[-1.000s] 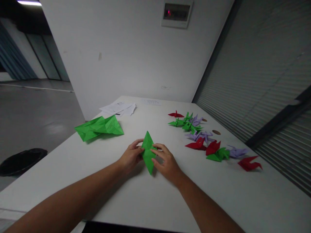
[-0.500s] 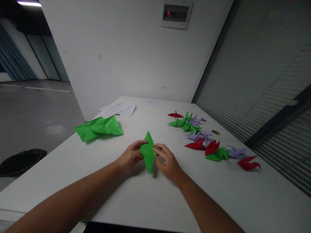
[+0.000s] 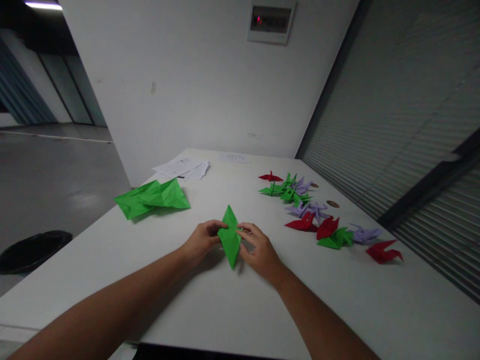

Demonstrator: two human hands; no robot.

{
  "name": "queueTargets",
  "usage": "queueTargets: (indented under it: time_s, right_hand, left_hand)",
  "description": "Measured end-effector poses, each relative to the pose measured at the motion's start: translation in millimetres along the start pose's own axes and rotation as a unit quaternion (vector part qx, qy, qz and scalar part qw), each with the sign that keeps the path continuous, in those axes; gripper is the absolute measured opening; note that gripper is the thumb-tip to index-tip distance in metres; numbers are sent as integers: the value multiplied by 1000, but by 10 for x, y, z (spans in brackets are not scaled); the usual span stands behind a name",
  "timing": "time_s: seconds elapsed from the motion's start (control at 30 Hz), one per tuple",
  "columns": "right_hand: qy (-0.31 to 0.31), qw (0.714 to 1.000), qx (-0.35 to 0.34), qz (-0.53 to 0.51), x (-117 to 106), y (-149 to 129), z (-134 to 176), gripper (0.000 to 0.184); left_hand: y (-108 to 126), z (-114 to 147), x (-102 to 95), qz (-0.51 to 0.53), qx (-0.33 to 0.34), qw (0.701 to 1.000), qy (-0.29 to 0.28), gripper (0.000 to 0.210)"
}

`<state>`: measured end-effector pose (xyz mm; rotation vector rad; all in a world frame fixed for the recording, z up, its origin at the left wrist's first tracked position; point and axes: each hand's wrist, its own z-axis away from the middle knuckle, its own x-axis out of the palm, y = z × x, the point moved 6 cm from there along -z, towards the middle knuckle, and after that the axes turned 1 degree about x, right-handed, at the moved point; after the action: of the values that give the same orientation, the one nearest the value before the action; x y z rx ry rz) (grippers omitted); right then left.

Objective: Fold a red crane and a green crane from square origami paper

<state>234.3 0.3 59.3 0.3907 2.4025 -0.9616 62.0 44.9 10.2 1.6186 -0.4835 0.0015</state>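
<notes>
A green folded origami paper [image 3: 230, 239], shaped like a long diamond, stands between my hands just above the table, one point away from me and one toward me. My left hand [image 3: 202, 241] pinches its left edge, thumb on the upper face and the other fingers behind. On the right edge, my right hand [image 3: 258, 250] grips the paper with fingertips on its face and the thumb low beside it. Part of the paper's underside is hidden.
Creased green sheets [image 3: 153, 197] lie on the white table [image 3: 180, 310] at left, with printed papers [image 3: 183, 167] behind. Finished paper cranes in green, purple [image 3: 365, 234] and red [image 3: 383, 253] spread along the right side. A black bin [image 3: 35, 250] stands on the floor at left.
The green paper has tilted slightly, its near point shifting a little to the right. Both hands stay on it in almost the same place.
</notes>
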Motion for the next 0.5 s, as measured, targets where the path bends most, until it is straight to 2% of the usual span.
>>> queueTargets:
  time_s: [0.1,0.2,0.3,0.37,0.43,0.5]
  right_hand:
    - [-21,1000,15,12,27,58,9,42]
    - [-54,997,35,30,70,110,16,39]
    - [-114,990,63,46,136,137,28,34]
    - [-148,984,74,66,168,138,41,29]
    - [-163,979,75,91,174,130,53,27]
    - [-168,977,70,107,166,119,62,27]
  left_hand:
    - [-67,-39,-60,-102,-1,995,2,32]
    - [-71,-52,-116,-261,11,965,-1,25]
    - [52,-23,-68,-450,97,887,-33,27]
    - [104,11,3,-528,142,834,-68,27]
    - [119,39,63,-567,164,801,-98,29]
    - [118,59,105,-583,172,786,-118,29]
